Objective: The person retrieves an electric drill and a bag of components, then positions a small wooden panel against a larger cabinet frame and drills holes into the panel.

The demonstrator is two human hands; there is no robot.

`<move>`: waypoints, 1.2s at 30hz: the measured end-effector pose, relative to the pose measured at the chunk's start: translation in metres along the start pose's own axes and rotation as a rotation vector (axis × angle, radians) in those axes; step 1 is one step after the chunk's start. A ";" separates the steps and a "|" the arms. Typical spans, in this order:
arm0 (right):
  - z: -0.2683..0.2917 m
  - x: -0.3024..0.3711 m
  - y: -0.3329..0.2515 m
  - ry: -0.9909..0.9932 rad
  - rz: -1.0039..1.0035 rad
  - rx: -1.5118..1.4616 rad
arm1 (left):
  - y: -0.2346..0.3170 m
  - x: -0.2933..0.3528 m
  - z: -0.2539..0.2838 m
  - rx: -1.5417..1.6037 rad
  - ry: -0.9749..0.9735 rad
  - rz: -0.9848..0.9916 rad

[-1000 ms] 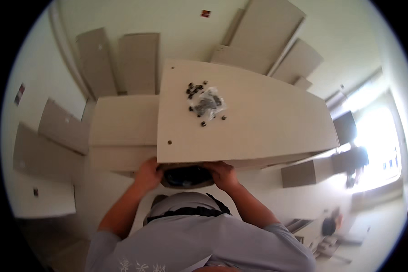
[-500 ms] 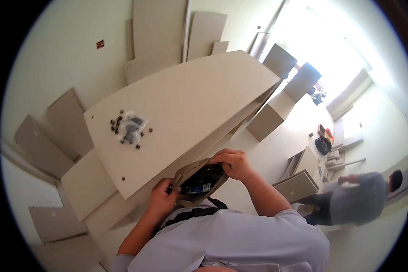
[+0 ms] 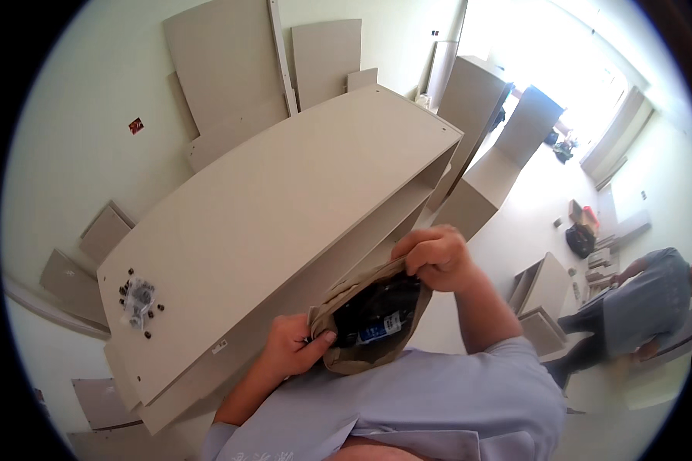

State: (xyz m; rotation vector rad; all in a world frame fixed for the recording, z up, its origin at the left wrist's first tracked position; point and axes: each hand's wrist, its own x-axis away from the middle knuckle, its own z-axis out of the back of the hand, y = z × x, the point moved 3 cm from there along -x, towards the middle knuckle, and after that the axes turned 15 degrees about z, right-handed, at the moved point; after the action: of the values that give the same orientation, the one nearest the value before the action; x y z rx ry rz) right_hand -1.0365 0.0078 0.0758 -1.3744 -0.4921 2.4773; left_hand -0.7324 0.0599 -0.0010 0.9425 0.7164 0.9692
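Note:
A brown bag (image 3: 347, 363) with a wide-open mouth is held up in front of my chest, over the near edge of a large pale cabinet (image 3: 277, 184). The fingers of my left hand (image 3: 292, 346) close on its left rim, thumb over the edge. My right hand (image 3: 440, 257) grips the rim at the far right with bent fingers. Down inside, a blue-and-white packet (image 3: 380, 329) lies among dark things that I cannot make out. At the cabinet's left end rest a clear plastic bag (image 3: 138, 300) of small parts and several loose dark fittings (image 3: 148, 335).
Pale boards (image 3: 327, 65) lean on the far wall. Two tall box units (image 3: 496, 180) stand beyond the cabinet's right end. A small cabinet (image 3: 550, 288) is on the floor at right, near another person (image 3: 646, 300) in grey. A black bag (image 3: 580, 240) lies farther off.
The brown bag and both hands have come up and to the right in view, and its mouth looks wider. My view has shifted, so the cabinet sits farther left. The other person has bent down.

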 end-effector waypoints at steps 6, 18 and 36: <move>0.088 -0.054 0.034 -0.069 0.152 -0.063 | 0.089 -0.051 0.012 -0.180 0.027 -0.059; 0.162 -0.116 0.191 0.093 0.124 0.307 | 0.131 -0.251 0.062 -0.789 0.556 -0.261; 0.196 -0.066 0.318 -0.335 0.113 0.292 | 0.093 -0.372 0.004 -0.816 0.869 -0.029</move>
State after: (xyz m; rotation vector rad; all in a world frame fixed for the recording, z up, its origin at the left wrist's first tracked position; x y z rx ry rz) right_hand -1.1904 -0.3383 0.0906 -0.9040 -0.1084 2.7501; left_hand -0.9127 -0.2561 0.1188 -0.2473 0.9160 1.4918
